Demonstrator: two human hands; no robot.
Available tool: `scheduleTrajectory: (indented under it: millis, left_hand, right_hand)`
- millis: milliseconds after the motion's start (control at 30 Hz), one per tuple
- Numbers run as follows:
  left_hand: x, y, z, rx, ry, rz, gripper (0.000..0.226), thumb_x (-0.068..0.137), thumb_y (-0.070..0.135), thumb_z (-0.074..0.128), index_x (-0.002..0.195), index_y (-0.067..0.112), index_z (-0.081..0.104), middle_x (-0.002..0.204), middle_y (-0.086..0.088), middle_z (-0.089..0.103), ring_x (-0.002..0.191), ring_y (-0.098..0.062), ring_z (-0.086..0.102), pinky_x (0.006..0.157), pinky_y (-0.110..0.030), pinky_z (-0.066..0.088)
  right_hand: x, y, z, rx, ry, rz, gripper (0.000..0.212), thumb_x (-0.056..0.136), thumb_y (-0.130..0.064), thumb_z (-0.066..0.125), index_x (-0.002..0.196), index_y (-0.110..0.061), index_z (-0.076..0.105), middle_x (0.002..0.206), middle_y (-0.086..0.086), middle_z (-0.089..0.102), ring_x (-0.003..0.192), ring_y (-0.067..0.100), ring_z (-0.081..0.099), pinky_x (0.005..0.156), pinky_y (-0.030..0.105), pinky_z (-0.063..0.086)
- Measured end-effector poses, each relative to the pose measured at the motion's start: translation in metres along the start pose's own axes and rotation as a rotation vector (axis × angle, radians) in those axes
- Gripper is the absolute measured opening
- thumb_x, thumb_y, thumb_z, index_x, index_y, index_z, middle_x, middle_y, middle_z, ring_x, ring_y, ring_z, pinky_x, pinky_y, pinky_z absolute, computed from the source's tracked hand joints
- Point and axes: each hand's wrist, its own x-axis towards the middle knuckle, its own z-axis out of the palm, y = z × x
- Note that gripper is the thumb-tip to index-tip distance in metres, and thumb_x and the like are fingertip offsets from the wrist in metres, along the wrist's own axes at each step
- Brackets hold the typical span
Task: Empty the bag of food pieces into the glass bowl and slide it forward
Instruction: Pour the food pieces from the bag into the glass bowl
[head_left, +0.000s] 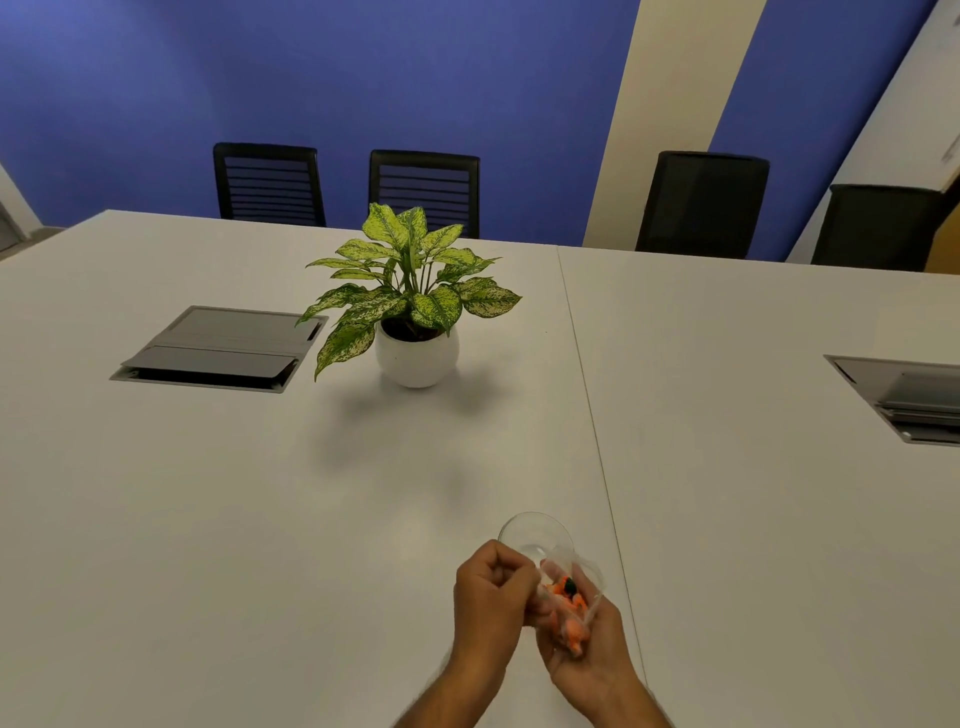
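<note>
The clear bag (569, 605) of orange pieces lies in the right hand (587, 639), grip cupped around it; the left hand (488, 597) pinches its mouth shut. The glass bowl (535, 535) sits just beyond, near the counter's (208, 519) near edge. A careless tip could scatter pieces past the rim.

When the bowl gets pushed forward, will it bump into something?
Maybe the potted plant. It stands on the table farther ahead and a little to the left of the glass bowl. The stretch just ahead of the bowl looks bare, so a short, straight slide should meet nothing visible.
</note>
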Motion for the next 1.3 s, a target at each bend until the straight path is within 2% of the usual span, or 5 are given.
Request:
scheduleTrajectory:
  millis: [300, 867, 1000, 1133, 1300]
  left_hand:
    - [0.047, -0.046, -0.033, 0.406, 0.214, 0.133, 0.021, 0.089, 0.028, 0.070, 0.071, 0.022, 0.063, 0.062, 0.003, 0.069, 0.061, -0.015, 0.066, 0.065, -0.040, 0.060]
    - [0.128, -0.120, -0.048, 1.380, 0.004, 0.370, 0.061, 0.085, 0.056, 0.039, 0.119, 0.019, 0.073, 0.124, -0.005, 0.073, 0.120, -0.028, 0.066, 0.106, -0.052, 0.046]
    - [0.136, -0.131, -0.044, 1.423, -0.012, 0.386, 0.079, 0.094, 0.068, 0.011, 0.139, 0.021, 0.055, 0.151, -0.012, 0.050, 0.152, -0.026, 0.020, 0.120, -0.045, -0.012]
    - [0.143, -0.145, -0.043, 1.461, 0.008, 0.414, 0.079, 0.090, 0.073, 0.010, 0.152, 0.027, 0.022, 0.167, 0.001, -0.011, 0.147, -0.015, -0.034, 0.117, -0.054, -0.008]
    - [0.147, -0.150, -0.043, 1.471, 0.014, 0.355, 0.081, 0.090, 0.072, 0.014, 0.151, 0.024, 0.038, 0.162, -0.009, 0.030, 0.150, -0.016, -0.029, 0.116, -0.061, 0.007]
  right_hand:
    - [0.007, -0.021, -0.010, -0.096, 0.152, -0.089, 0.033, 0.075, -0.036, 0.071, 0.097, -0.011, 0.078, 0.083, 0.012, 0.076, 0.065, 0.023, 0.064, 0.047, 0.026, 0.059]
    - [0.065, -0.066, -0.022, -0.625, 0.592, -0.619, 0.007, 0.082, -0.032, 0.073, 0.084, -0.026, 0.075, 0.081, -0.002, 0.074, 0.074, 0.021, 0.069, 0.055, 0.033, 0.057]
    - [0.079, -0.074, -0.014, -0.897, 0.643, -0.757, 0.007, 0.082, -0.036, 0.073, 0.087, -0.032, 0.072, 0.093, 0.000, 0.075, 0.090, 0.027, 0.070, 0.083, 0.047, 0.060]
    - [0.084, -0.079, -0.002, -1.169, 0.657, -0.948, 0.016, 0.082, -0.028, 0.074, 0.098, -0.026, 0.074, 0.089, -0.006, 0.073, 0.083, 0.012, 0.068, 0.078, 0.044, 0.061]
    - [0.093, -0.074, 0.009, -1.608, 0.554, -1.226, 0.022, 0.079, -0.019, 0.078, 0.100, -0.019, 0.074, 0.088, -0.004, 0.072, 0.071, 0.008, 0.068, 0.061, 0.027, 0.058]
